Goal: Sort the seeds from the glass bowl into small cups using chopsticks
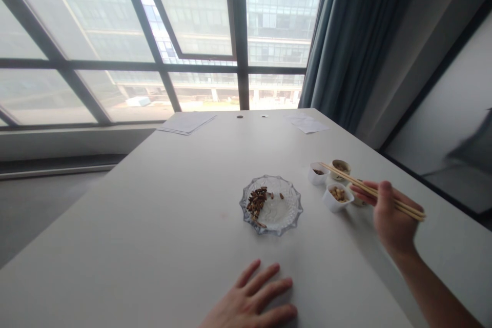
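Note:
My right hand (392, 215) grips a pair of wooden chopsticks (363, 185), whose tips reach over a small white cup (318, 174) with dark bits inside. I cannot tell whether anything is between the tips. Just left of this hand stands another white cup (338, 197) holding light brown pieces. Behind it is a round patterned cup (341, 169); a further cup is partly hidden by my fingers. My left hand (251, 300) lies on the table with fingers spread, in front of a clear glass dish (282, 223). Brown seed-like pieces (257, 202) are heaped on the dish's left side, two apart from them.
The white table (154, 230) stretches toward a large window (200, 10). Paper sheets (186, 122) lie at its far left corner, and more papers (307, 124) at the far right. Two small round fittings are set near the far edge. A dark curtain (346, 36) hangs on the right.

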### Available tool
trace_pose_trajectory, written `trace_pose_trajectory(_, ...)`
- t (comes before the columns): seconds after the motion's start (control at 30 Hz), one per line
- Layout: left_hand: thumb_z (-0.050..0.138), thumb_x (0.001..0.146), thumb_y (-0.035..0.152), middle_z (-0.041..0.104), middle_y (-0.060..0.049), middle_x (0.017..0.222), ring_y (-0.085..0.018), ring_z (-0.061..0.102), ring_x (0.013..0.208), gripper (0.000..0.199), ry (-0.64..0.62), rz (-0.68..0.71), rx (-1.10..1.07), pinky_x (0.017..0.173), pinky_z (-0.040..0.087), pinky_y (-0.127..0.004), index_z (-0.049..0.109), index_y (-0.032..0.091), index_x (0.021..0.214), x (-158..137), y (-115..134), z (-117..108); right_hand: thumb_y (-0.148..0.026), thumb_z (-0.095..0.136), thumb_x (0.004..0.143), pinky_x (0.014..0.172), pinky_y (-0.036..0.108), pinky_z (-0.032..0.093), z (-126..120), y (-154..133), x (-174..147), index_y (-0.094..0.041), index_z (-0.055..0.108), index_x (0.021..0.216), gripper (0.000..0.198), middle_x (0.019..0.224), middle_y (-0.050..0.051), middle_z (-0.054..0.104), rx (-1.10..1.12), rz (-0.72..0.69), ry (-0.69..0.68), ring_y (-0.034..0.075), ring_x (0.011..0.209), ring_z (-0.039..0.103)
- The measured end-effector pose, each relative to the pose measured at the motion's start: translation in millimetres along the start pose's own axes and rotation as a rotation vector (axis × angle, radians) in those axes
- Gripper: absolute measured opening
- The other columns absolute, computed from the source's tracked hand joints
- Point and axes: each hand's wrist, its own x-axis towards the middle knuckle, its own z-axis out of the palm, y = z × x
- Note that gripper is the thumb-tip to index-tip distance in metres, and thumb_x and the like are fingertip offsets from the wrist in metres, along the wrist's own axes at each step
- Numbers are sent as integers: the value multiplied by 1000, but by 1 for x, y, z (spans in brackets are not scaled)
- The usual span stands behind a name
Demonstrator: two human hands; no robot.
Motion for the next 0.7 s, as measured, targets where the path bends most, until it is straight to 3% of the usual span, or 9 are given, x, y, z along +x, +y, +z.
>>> trace_pose_trajectory(0.2,75,103,22,54,1,163,-25,46,154,50,31,-3,-16,133,22,-47,59,31,150,2,1,-4,-62,69,97,59,35,70,7,-15,-15,-15,79,88,49,76,11,82,44,16,-83,27,63,81)
trace_pose_trajectory(0.47,74,104,22,54,1,163,-24,44,155,49,46,0,-20,133,19,-47,60,32,149,2,0,-3,-60,70,97,56,34,70,17,-22,-46,-15,81,89,47,70,11,81,40,79,-525,27,59,81)
trace_pose_trajectory(0.7,76,103,22,54,0,162,-25,47,154,49,33,-4,-22,133,20,-47,61,32,149,2,1,-4,-49,63,105,63,31,69,23,-15,-58,-17,82,90,40,82,10,83,-12,-24,-623,23,68,82)
